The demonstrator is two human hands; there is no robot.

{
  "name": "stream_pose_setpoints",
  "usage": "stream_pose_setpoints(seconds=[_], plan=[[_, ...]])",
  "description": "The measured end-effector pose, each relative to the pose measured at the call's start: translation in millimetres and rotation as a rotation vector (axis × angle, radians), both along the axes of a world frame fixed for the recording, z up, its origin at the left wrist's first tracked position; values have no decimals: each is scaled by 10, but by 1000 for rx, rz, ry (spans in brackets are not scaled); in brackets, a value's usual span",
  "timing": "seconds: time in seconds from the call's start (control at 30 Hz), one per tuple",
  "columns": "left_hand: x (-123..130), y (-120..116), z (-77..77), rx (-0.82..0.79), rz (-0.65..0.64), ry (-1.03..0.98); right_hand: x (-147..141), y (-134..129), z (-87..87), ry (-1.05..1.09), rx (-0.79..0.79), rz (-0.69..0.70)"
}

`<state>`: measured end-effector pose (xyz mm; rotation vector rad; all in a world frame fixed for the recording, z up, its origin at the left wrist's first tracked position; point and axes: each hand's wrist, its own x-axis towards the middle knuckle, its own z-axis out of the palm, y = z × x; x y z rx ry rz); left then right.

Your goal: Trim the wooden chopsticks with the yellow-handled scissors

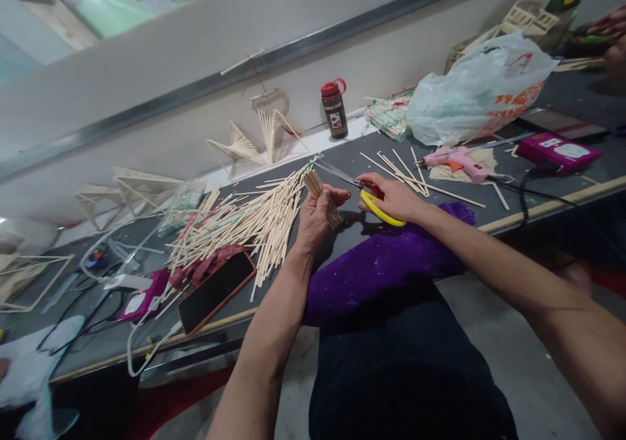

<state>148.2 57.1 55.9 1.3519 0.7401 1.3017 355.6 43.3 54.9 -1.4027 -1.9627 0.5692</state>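
My left hand is wrapped round a short bundle of wooden sticks, upright and slightly tilted above the dark table. To its right, my right hand grips yellow-handled scissors. Their blades point left, past the top of the bundle, and look parted. A large loose pile of thin sticks spreads to the left of my left hand. Several more sticks lie beyond my right hand. Purple cloth lies in front of me, below both hands.
A phone lies at the front left edge. At the back stand a red-capped bottle and stick models. Right are a pink glue gun, a purple box and a plastic bag. Another person's hand shows far right.
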Motion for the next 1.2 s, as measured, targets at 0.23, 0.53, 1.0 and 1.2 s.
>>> stream_pose_setpoints(seconds=[0.23,0.53,1.0,1.2], plan=[[-33,52,6,16,101,-66,15,-19,4,24,25,-7],[-216,193,130,-225,216,-309,26,-22,20,-117,-13,-87],[-126,143,168,-330,137,-223,-116,71,36,-438,-131,-102],[-140,137,163,-307,126,-141,-142,167,52,-499,-142,-201]])
